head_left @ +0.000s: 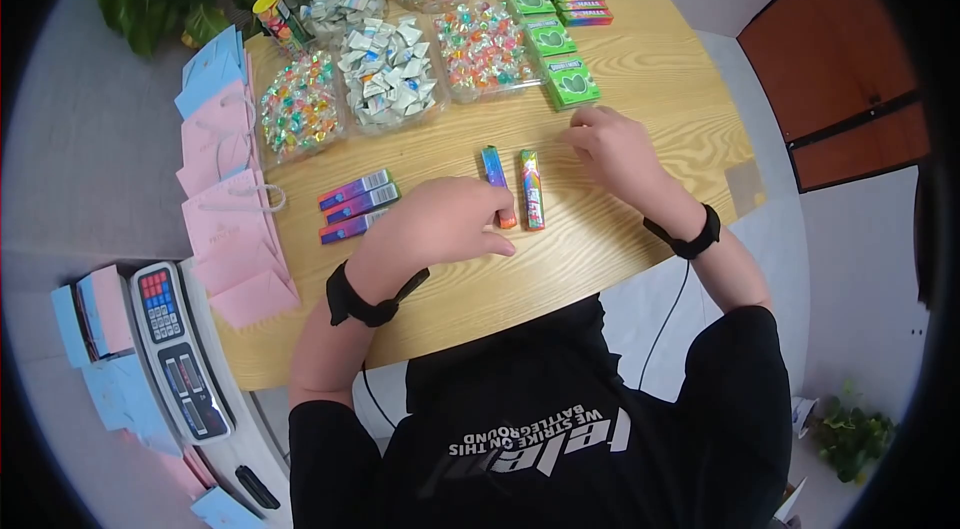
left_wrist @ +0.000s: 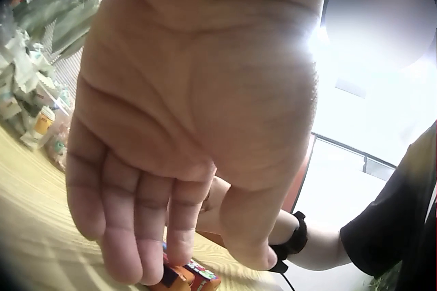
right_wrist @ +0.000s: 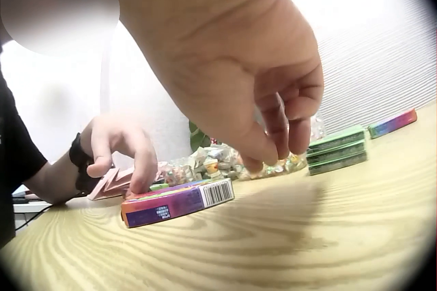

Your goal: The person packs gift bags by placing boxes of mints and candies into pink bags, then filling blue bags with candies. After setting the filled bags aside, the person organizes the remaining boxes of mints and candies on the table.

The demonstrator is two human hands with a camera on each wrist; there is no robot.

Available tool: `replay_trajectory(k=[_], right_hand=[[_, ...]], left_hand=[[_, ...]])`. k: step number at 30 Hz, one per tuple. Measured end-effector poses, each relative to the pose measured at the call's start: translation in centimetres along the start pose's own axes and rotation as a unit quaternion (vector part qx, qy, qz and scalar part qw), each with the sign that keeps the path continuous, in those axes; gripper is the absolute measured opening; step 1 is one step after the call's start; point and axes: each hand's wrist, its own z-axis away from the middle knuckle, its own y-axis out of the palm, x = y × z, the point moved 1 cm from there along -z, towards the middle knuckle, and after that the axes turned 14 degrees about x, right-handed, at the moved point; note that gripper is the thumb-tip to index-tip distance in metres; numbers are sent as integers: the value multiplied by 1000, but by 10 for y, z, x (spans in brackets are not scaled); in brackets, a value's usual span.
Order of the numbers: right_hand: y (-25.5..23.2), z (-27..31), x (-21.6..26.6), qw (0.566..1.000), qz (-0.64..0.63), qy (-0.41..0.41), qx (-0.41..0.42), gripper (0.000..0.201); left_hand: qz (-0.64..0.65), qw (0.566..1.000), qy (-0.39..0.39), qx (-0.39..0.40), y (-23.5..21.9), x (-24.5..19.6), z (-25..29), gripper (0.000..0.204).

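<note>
Two slim, colourful candy boxes stand side by side mid-table: the left candy box is blue and orange, the right candy box multicoloured. My left hand reaches over the left one, fingertips at its near end and fingers fairly straight. My right hand hovers to the right of the pair, with loosely bent fingers and nothing between them. In the right wrist view, the nearer candy box lies flat below that hand, its barcode end showing. Three purple-and-blue candy boxes lie in a row by my left wrist.
Clear tubs of wrapped candies and white sachets line the back. Green boxes and more colourful candy boxes sit at the back right. Pink gift bags stand along the left edge, beside a scale.
</note>
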Motion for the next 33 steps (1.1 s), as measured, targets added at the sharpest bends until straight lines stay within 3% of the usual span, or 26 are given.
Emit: replay_trajectory(k=[1,3,5,7,9,11,12,14,16,18,21,23,24,26,30,33], right_hand=[[-6,1,8,1000,3,0,-3,23],[-23,6,40,982,-143,102,65,27],[-21,9,55,978,-154,104,97,33],[-6,12,59,995,-91,-7,43,37],[-7,12,54,994,-102,2,48,34],[-11,15,39,983,-136,23,121,33],[-15,18,32,984,-133,25,120,33],[-22,28,10,967,-122,155,159,29],[-29,36,-21,957,-85,202,189,25],[-40,38,-49,934,-82,296,183,24],[-30,35,-118,933,-68,318,153,25],[-22,21,-152,954,-1,293,66,20],[-17,12,-161,954,-1,294,63,20],[-11,-8,-173,964,2,265,-22,21],[-1,-54,-176,979,41,186,-65,20],[4,-75,-173,980,36,180,-76,17]], left_hand=[[-12,1000,9,-25,-1,0,1,36],[-23,998,17,-50,-2,3,2,35],[-84,983,36,-157,1,8,0,33],[-100,983,24,-153,4,14,-1,34],[-120,981,15,-151,3,15,-1,37],[-121,983,-7,-135,2,14,0,39],[-123,983,-5,-136,-1,11,1,39],[-142,979,-25,-145,-7,5,4,40],[-166,970,-7,-178,-5,11,0,40],[-190,959,12,-209,0,18,-3,41],[-190,954,36,-227,4,22,-5,42],[-165,963,19,-214,3,22,-4,41],[-168,962,19,-214,2,21,-3,41],[-153,968,1,-198,-3,18,0,38],[-132,974,-22,-184,-6,18,2,35],[-123,972,-3,-201,-5,22,0,31]])
